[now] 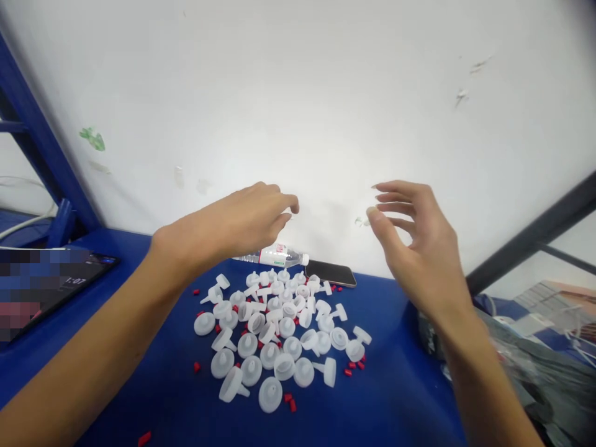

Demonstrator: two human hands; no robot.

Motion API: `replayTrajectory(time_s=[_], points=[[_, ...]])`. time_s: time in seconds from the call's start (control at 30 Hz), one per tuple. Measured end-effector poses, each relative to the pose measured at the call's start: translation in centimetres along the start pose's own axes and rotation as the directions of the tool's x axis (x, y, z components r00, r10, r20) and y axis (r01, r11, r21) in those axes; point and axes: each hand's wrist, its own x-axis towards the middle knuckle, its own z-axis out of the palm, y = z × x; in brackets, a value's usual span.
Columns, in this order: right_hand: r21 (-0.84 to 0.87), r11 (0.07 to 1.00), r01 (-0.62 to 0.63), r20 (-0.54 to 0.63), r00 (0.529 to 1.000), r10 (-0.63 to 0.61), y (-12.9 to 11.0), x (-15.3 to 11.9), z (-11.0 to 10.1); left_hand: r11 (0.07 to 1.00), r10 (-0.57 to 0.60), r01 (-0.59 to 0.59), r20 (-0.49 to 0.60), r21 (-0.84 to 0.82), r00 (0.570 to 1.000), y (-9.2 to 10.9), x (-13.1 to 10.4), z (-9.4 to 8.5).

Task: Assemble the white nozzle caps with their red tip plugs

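My left hand (254,217) is raised above the back of the blue table, its thumb and forefinger apart with nothing between them. To the right, my right hand (414,242) hovers before the white wall, fingers curved and spread from the thumb, holding nothing. Below and between them lies a loose pile of white plastic nozzle caps (270,394), some upright on their discs and some tipped over. Small red pieces (348,372) are scattered among and around the caps. Neither hand touches the pile.
Behind the pile a clear bottle (279,256) lies on its side, next to a dark phone (330,273). A tablet (51,285) rests at the left of the blue table (386,397). Grey bags (535,372) are at the right, beyond the table edge.
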Motion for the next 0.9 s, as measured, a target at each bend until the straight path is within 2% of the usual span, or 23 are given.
replayTrajectory(time_s=[0.03,0.1,0.23,0.37,0.47,0.53,0.57,0.63,0.73,0.8,0.9], points=[[-0.007,1.0,0.007,-0.023,1.0,-0.008,0.0,0.0,-0.3,1.0,0.005,-0.006,-0.049,-0.013,0.999,0.6,-0.5,-0.6],[-0.019,0.999,0.03,-0.093,0.995,-0.032,0.0,0.1,-1.0,1.0,-0.023,0.022,-0.079,-0.016,0.997,1.6,-1.3,-0.8],[-0.036,0.997,0.067,-0.207,0.976,-0.073,-0.4,0.2,-2.1,0.996,-0.084,0.084,-0.014,0.031,0.996,1.3,-2.3,1.2],[-0.064,0.993,0.098,-0.206,0.972,-0.109,-1.0,0.0,-2.5,0.986,-0.169,0.168,0.046,0.015,0.985,-0.8,-4.8,2.9],[-0.077,0.991,0.114,-0.126,0.984,-0.123,-0.8,-1.7,-1.8,0.966,-0.257,0.257,0.034,0.008,0.966,-1.6,-9.3,3.8],[-0.083,0.99,0.114,-0.028,0.993,-0.116,0.1,-3.9,-0.9,0.956,-0.291,0.291,-0.014,0.041,0.957,-1.3,-13.7,5.6],[-0.087,0.99,0.107,0.031,0.994,-0.105,0.8,-5.3,-0.3,0.945,-0.315,0.318,-0.051,0.071,0.948,-1.0,-16.2,7.1],[-0.098,0.991,0.087,0.166,0.984,-0.07,2.8,-8.2,0.9,0.896,-0.386,0.417,-0.2,0.149,0.901,-0.4,-21.1,10.9],[-0.121,0.993,0.006,0.285,0.958,0.029,6.7,-12.1,2.2,0.877,-0.386,0.431,-0.223,0.214,0.895,0.2,-26.4,16.3],[-0.138,0.989,-0.053,0.322,0.942,0.096,8.9,-13.9,2.7,0.859,-0.374,0.442,-0.272,0.259,0.887,0.3,-27.7,18.3],[-0.138,0.985,-0.101,0.369,0.918,0.146,10.5,-15.4,3.0,0.862,-0.374,0.436,-0.257,0.258,0.891,0.6,-26.5,18.7]])
